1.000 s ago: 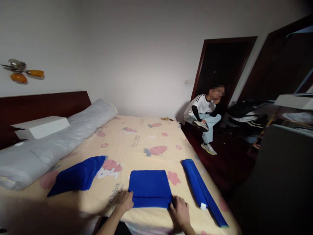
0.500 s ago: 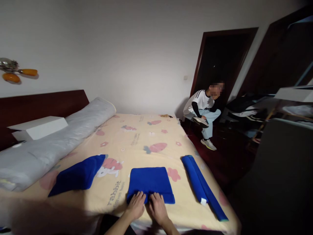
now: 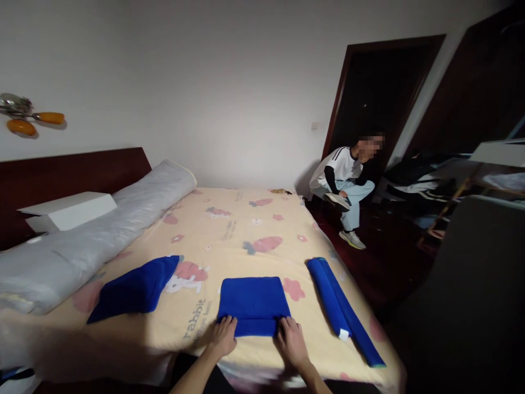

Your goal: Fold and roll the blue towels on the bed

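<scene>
A blue cloth [image 3: 255,298], probably a towel, lies flat on the bed in front of me, with a folded strip along its near edge. My left hand [image 3: 225,336] grips the left end of that strip with its fingers curled. At the strip's right end, my right hand [image 3: 292,340] holds the cloth in the same way. To the left lies a second blue cloth [image 3: 133,287], loosely spread and uneven. On the right is a long, narrow folded blue cloth [image 3: 338,306] with a white tag [image 3: 344,334].
The bed's patterned sheet [image 3: 229,246] extends to the far wall. A grey bolster-like roll [image 3: 123,210] lies along the headboard [image 3: 74,169], with a white box [image 3: 77,210] beside it. Beyond the bed's right edge sits a person [image 3: 340,175]. A dark panel [image 3: 471,284] stands at right.
My hands have moved apart from the middle of the cloth's near edge to its two ends. The near strip now shows flat between them. The view has shifted slightly.
</scene>
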Demonstrator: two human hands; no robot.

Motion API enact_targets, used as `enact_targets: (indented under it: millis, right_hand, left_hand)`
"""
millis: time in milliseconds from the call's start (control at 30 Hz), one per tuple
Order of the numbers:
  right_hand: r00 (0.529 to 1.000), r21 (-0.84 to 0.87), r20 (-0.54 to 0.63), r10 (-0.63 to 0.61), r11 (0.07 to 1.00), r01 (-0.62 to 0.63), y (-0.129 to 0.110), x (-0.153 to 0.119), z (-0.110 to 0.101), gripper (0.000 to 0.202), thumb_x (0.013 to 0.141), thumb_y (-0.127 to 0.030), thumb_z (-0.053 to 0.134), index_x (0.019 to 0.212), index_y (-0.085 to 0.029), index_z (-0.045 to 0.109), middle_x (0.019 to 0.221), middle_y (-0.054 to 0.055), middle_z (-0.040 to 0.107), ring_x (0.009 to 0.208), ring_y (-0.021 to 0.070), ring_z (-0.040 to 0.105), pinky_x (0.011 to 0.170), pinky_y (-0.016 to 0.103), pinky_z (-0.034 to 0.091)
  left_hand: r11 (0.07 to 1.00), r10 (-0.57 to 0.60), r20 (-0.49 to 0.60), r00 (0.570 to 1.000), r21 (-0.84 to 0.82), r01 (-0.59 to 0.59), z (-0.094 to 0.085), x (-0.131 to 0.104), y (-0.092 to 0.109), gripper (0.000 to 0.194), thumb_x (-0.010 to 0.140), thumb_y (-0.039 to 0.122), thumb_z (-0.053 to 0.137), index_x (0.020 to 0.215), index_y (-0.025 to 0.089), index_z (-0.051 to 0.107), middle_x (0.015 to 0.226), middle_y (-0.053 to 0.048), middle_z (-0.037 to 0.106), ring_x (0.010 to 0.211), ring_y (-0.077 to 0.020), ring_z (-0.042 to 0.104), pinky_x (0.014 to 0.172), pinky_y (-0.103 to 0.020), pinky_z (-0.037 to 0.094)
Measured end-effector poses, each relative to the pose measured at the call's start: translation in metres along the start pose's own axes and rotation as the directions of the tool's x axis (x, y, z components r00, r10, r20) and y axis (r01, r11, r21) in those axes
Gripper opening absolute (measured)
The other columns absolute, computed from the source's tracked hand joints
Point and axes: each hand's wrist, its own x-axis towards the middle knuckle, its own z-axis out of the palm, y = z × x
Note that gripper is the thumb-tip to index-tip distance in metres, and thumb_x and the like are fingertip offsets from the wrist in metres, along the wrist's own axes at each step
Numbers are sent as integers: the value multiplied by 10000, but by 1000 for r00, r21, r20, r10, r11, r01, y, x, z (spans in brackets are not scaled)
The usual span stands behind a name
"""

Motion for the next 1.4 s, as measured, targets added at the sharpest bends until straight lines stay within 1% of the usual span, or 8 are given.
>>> enact_targets:
  millis: [233,400,567,700,867,1033,1267,1400]
  right_hand:
    - [996,-47,1,84,995,-84,25,-2,-19,207,880,-222,419,933,-213,619,909,60,618,894,229,558,819,352,375]
    - [995,-44,-62,-78,996,75,14,-8,-13,333,838,-144,421,1104,-218,607,1104,81,635,1019,240,554,917,390,378]
    - [984,-4,-16,-176,984,175,-3,-18,11,456,814,-148,466,1242,-257,577,1239,64,629,1121,252,555,993,403,370]
    - [986,-27,-18,-168,986,167,-2,-21,16,437,853,-169,461,1264,-261,579,1265,57,632,1148,246,555,1000,388,362]
    - [995,-85,12,-104,991,105,11,-20,8,495,813,-82,448,1249,-264,598,1246,54,645,1121,245,568,987,397,342]
    - [998,-150,14,-62,987,63,14,-16,6,518,805,-13,386,1202,-256,614,1203,46,663,1072,249,569,946,407,334]
    - [1000,-152,-5,-22,988,21,2,-3,-2,365,808,-81,467,1097,-233,631,1037,47,675,972,249,565,905,385,328]
    - [1000,-169,13,-7,986,9,1,1,-5,407,779,-23,439,1063,-226,649,1005,40,680,963,237,573,889,369,329]
  left_hand:
    - [999,37,-19,999,18,-36,-2,-3,2,680,794,134,433,1467,105,349,1544,-180,361,1431,-307,311,1173,-491,275]
    - [984,179,-85,980,20,-178,-1,-9,16,660,826,95,348,1483,151,325,1591,-120,288,1481,-249,184,1223,-459,139]
    - [948,319,-100,943,11,-319,17,-10,29,668,790,102,392,1450,198,385,1563,-117,348,1463,-279,240,1200,-523,198]
    - [959,282,-101,954,53,-278,28,-5,26,706,754,66,396,1448,196,387,1559,-122,353,1459,-291,247,1186,-558,210]
    - [983,130,-136,982,146,-110,29,7,12,802,699,-25,375,1452,252,381,1557,-84,370,1451,-271,271,1158,-576,265]
    - [987,58,-184,981,158,-28,26,12,0,714,788,-30,290,1446,223,405,1533,-130,399,1426,-294,326,1146,-587,275]
    - [987,91,-216,972,150,-59,15,10,-8,626,859,29,271,1407,261,462,1493,-95,466,1399,-253,380,1159,-507,290]
    - [986,124,-203,971,137,-97,11,9,-11,652,832,10,269,1411,245,457,1465,-84,504,1380,-229,409,1151,-467,313]
